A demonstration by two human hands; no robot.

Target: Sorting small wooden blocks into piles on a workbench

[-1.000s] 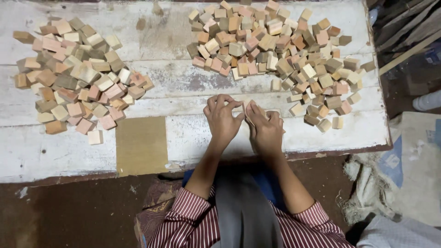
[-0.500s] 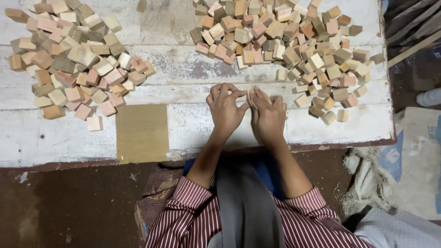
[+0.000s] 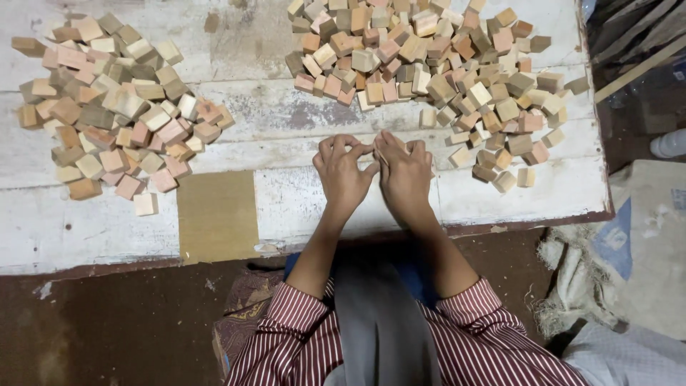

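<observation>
While both hands meet at the table's near middle: the work sits between the two block heaps.
Table [image 3: 500, 193]: white, worn planks; a tan sheet [image 3: 218, 214] lies on its near edge.
Right heap [image 3: 429, 64]: just beyond the fingers.
Left heap [image 3: 114, 100]: well apart.
Left hand [image 3: 345, 175]: fingertips pinched toward the right hand's.
Right hand [image 3: 405, 175]: curled, knuckles up; what either hand grips is hidden.
Small piece: pinched between the fingertips if there at all; its long axis cannot be told.
Doing it well: probably keep wrists resting on the table and fingertips close together.
</observation>
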